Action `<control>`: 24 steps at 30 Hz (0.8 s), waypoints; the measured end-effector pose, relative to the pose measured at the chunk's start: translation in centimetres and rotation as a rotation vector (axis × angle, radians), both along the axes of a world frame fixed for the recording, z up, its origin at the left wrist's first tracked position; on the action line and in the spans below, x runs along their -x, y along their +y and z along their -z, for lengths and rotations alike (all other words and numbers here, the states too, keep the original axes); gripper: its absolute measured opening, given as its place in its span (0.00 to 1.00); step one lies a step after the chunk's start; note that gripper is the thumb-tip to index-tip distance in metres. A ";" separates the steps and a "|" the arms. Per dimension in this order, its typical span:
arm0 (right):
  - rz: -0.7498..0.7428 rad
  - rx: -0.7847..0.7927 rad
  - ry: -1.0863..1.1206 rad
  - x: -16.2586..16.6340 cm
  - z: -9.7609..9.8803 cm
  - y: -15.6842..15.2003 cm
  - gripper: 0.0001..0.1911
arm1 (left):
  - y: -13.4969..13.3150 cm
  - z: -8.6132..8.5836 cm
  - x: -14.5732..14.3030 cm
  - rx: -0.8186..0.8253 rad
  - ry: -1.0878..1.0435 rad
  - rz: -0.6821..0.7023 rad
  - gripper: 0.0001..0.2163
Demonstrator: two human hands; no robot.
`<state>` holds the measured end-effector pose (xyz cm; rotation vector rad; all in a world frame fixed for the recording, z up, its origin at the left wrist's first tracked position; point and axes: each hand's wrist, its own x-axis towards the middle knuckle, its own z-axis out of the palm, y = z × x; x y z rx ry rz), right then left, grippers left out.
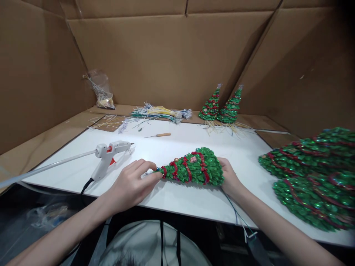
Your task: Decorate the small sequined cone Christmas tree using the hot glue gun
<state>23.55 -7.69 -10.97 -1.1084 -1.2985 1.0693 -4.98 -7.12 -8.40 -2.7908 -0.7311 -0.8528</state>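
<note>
A small green artificial Christmas tree (191, 168) with red garland lies on its side at the front of the white board, its tip to the left. Thumb and fingers of my left hand (135, 181) pinch the tip. My right hand (230, 179) grips the wide base, most of its fingers hidden behind or inside the tree. Thin dark wires (235, 210) with white ends trail from the base over the board's front edge. To the left of my left hand stands a white hot glue gun (107, 157) with a long glue stick in its back.
Two larger trees (313, 199) lie at the right. Two small trees (210, 105) stand at the back. Wire bundles (161, 112), a wooden-handled awl (163, 135) and a plastic bag (102, 90) lie toward the back. Cardboard walls (166, 55) enclose the board (133, 199).
</note>
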 end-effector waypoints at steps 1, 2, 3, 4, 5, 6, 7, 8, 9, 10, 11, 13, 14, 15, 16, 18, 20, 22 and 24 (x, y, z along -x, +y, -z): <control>-0.005 0.001 0.002 0.0 0.0 0.0 0.03 | 0.1 0.0 -0.1 0.050 -0.030 -0.008 0.08; -0.005 0.000 0.004 0.0 0.0 0.0 0.03 | 0.2 -0.1 -0.3 0.095 -0.052 -0.020 0.08; -0.004 -0.002 0.008 0.0 0.0 0.0 0.03 | 0.3 -0.1 -0.4 0.128 -0.064 -0.031 0.08; -0.002 -0.004 0.012 0.0 0.0 0.0 0.03 | 0.4 -0.1 -0.5 0.146 -0.065 -0.038 0.10; 0.000 -0.005 0.016 0.0 0.0 0.0 0.03 | 0.6 0.0 -0.7 0.152 -0.060 -0.044 0.11; -0.001 -0.006 0.018 0.1 -0.1 0.0 0.04 | 0.7 0.0 -0.8 0.147 -0.050 -0.049 0.12; -0.004 -0.004 0.018 0.1 -0.1 0.0 0.04 | 0.8 0.1 -0.9 0.134 -0.040 -0.052 0.12; -0.007 -0.002 0.018 0.1 -0.1 0.0 0.04 | 0.9 0.2 -0.9 0.113 -0.032 -0.055 0.11; -0.009 0.001 0.017 0.1 -0.1 0.0 0.04 | 0.9 0.3 -1.0 0.086 -0.025 -0.061 0.10; -0.009 0.002 0.017 0.1 -0.1 0.1 0.03 | 1.0 0.4 -1.1 0.054 -0.016 -0.069 0.09; -0.008 0.003 0.018 0.1 -0.1 0.1 0.03 | 1.0 0.5 -1.1 0.019 -0.006 -0.078 0.09; -0.005 0.002 0.020 0.2 0.0 0.1 0.02 | 0.9 0.6 -1.2 -0.053 0.020 -0.098 0.09; -0.005 0.001 0.020 0.2 0.0 0.1 0.02 | 0.8 0.7 -1.3 -0.090 0.037 -0.112 0.10; -0.005 0.001 0.020 0.2 0.0 0.1 0.02 | 0.7 0.8 -1.3 -0.126 0.058 -0.127 0.10; -0.007 -0.001 0.020 0.1 0.0 0.1 0.02 | 0.7 0.8 -1.4 -0.160 0.084 -0.143 0.10; -0.007 -0.009 0.020 0.1 0.0 0.2 0.02 | 0.6 1.0 -1.4 -0.221 0.137 -0.175 0.11; -0.002 -0.022 0.019 0.1 0.1 0.2 0.03 | 0.5 1.2 -1.5 -0.260 0.189 -0.192 0.11; 0.000 -0.029 0.016 0.1 0.1 0.2 0.03 | 0.5 1.3 -1.6 -0.278 0.232 -0.197 0.12; 0.000 -0.028 0.010 0.2 0.2 0.3 0.03 | 0.3 1.2 -1.6 -0.285 0.264 -0.199 0.12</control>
